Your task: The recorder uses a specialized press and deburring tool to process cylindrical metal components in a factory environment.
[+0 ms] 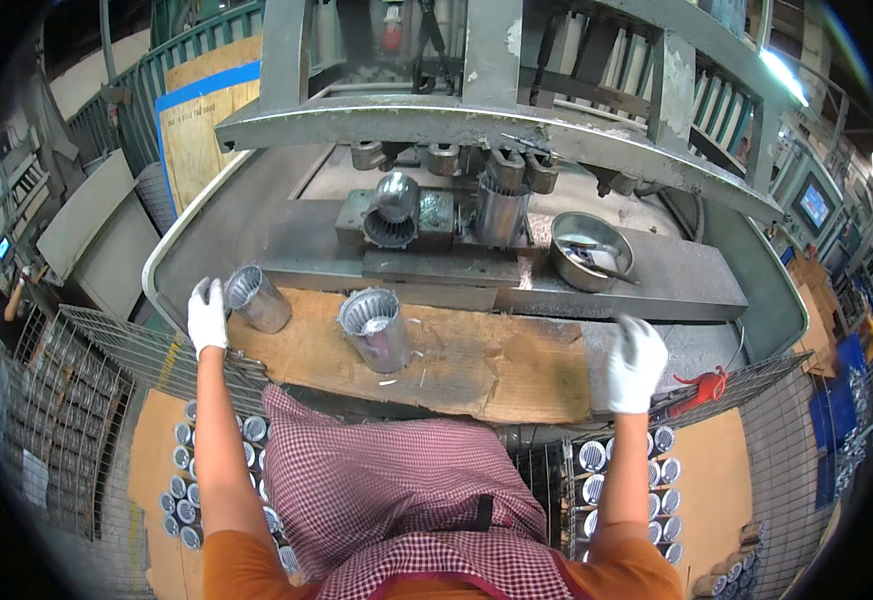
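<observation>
Since it looks like metal, the ribbed cylinder [268, 308] just right of the left hand [207, 316] should be stiff, fairly heavy, best gripped around its outer wall. That hand's fingers are parted, though contact is hard to tell. Farther right, a second cylinder [381, 345] stands on cardboard [501, 372], then the right hand [638, 365], loosely curled, empty.

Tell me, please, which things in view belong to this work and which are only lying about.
Likely in the work:
cylinder beside the left hand;
central cylinder on brown board;
two metal parts on the machine;
perhaps the metal bowl.

Probably just lying about:
red object near right hand;
blue-edged panel.
</observation>
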Available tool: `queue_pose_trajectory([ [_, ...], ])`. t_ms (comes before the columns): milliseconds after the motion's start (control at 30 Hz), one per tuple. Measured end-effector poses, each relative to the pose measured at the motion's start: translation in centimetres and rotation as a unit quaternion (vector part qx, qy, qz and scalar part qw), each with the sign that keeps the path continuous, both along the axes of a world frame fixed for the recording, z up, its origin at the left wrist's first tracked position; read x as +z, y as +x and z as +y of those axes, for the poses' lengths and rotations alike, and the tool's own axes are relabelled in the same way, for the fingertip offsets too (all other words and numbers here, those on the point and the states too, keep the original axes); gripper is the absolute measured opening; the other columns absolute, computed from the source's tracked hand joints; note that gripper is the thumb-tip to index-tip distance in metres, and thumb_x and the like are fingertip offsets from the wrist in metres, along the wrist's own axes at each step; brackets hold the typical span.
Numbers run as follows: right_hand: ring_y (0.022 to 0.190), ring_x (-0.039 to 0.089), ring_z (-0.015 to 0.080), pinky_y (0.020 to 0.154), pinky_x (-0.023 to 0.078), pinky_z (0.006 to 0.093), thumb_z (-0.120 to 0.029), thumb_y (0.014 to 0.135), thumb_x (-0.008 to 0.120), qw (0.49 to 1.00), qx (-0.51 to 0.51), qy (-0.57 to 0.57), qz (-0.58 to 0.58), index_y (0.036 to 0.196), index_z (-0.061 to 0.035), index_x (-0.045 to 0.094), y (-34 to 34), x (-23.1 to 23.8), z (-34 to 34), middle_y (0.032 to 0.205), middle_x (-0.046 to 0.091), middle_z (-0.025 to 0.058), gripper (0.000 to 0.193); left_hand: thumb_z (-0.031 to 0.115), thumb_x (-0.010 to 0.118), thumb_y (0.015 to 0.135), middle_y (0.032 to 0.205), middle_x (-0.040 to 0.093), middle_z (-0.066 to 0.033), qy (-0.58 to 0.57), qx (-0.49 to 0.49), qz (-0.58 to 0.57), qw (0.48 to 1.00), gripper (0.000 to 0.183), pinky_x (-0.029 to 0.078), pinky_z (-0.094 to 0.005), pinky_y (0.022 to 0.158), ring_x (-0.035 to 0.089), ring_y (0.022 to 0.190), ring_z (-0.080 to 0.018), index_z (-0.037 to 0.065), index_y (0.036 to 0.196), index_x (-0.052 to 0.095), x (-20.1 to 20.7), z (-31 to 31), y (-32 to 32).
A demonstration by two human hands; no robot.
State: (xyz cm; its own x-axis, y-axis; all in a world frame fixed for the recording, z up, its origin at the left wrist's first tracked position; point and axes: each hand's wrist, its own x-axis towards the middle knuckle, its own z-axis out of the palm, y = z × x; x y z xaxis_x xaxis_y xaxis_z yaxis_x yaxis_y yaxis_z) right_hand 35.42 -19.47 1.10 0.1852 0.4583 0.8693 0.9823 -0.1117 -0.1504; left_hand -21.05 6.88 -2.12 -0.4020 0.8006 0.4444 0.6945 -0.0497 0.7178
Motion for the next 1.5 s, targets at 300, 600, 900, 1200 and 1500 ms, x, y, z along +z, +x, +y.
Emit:
queue_pose_trajectory([
  [300,0.091,0.065,0.0364,0.079,0.05,0.0446,-0.051,0.087,0.055,0.968,0.082,-0.233,0.04,0.099,-0.0089,0.069,-2.6,7.2,22.4,0.099,0.067,0.0173,0.046,0.023,0.062,0.092,0.107,0.068,-0.0141,0.173,-0.144,0.028,0.974,0.027,0.048,-0.0359,0.09,0.064,0.1,-0.0263,0.004,0.11,0.068,6.5,-3.5,11.4],
  [600,0.096,0.064,0.035,0.082,0.05,0.0426,-0.055,0.083,0.058,0.94,0.176,-0.272,0.105,0.094,-0.0086,0.072,-7.2,8.8,18.2,0.095,0.069,0.0179,0.05,0.052,0.052,0.09,0.118,0.063,-0.0203,-0.093,-0.373,0.103,0.918,0.057,0.045,-0.0402,0.095,0.059,0.11,-0.0363,0.003,0.116,0.064,7.0,0.6,23.4],
  [900,0.065,0.061,0.0267,0.057,0.046,0.0391,-0.045,0.078,0.07,0.942,0.287,-0.174,-0.022,0.078,-0.014,0.071,-11.1,-1.8,10.1,0.075,0.065,0.0076,0.031,0.039,0.065,0.079,0.089,0.069,-0.0221,0.01,-0.133,0.055,0.989,0.039,0.051,-0.042,0.082,0.066,0.089,-0.0376,0.001,0.088,0.07,3.0,8.3,25.2],
  [1200,0.078,0.067,0.0308,0.071,0.052,0.0383,-0.047,0.082,0.066,0.949,0.196,-0.201,0.146,0.096,-0.011,0.071,-8.5,1.8,13.8,0.087,0.068,0.0138,0.039,0.045,0.067,0.076,0.076,0.063,-0.0028,0.276,-0.255,0.356,0.856,0.028,0.038,-0.0425,0.077,0.056,0.084,-0.0266,0.018,0.075,0.073,9.5,0.5,27.2],
  [1500,0.09,0.068,0.0326,0.079,0.052,0.0406,-0.063,0.072,0.065,0.903,0.094,-0.391,0.153,0.092,-0.0072,0.073,-9.1,2.6,23.8,0.093,0.07,0.017,0.06,0.046,0.064,0.078,0.088,0.067,-0.004,0.255,-0.263,0.394,0.843,0.033,0.038,-0.0514,0.084,0.056,0.098,-0.0303,0.021,0.096,0.073,7.8,2.9,33.0],
])
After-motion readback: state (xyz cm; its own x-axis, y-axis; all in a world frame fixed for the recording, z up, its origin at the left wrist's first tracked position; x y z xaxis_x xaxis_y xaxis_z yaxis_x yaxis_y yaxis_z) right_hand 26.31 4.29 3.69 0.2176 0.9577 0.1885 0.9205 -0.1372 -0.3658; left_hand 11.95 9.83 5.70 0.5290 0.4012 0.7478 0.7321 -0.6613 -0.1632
